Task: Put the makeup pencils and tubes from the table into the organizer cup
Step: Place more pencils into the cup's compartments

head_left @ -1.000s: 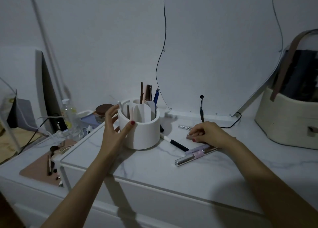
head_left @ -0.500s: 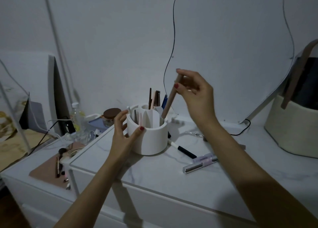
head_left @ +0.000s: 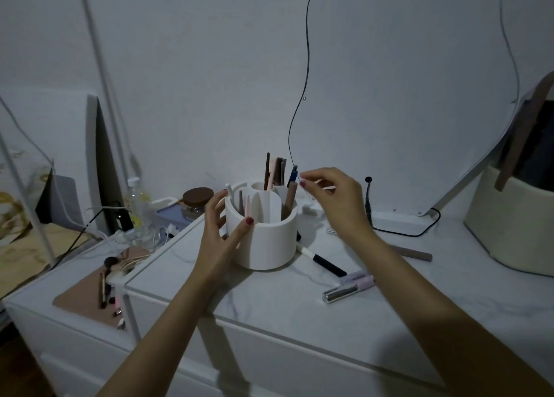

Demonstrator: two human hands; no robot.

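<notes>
The white organizer cup (head_left: 263, 240) stands on the marble table top (head_left: 269, 300) with several pencils upright in its compartments. My left hand (head_left: 218, 240) grips the cup's left side, thumb on the front rim. My right hand (head_left: 332, 198) hovers just right of the cup's rim with its fingers apart and nothing in them. A brown pencil (head_left: 290, 198) stands in the right compartment under those fingertips. On the table lie a white-and-black pencil (head_left: 322, 261), a silver-and-lilac tube (head_left: 349, 288), a clear tube (head_left: 355, 275) and a taupe pencil (head_left: 412, 253).
A wavy-edged mirror (head_left: 404, 97) leans on the wall behind, with a black cable (head_left: 404, 233) at its foot. A cream bag (head_left: 515, 231) stands at the right. At the left are a brown-lidded jar (head_left: 196, 201), a bottle (head_left: 135, 198) and a lower shelf holding brushes (head_left: 103, 288).
My right hand lifted the brown pencil from the table, lowered it into the cup's right compartment and let go. My left hand stayed on the cup.
</notes>
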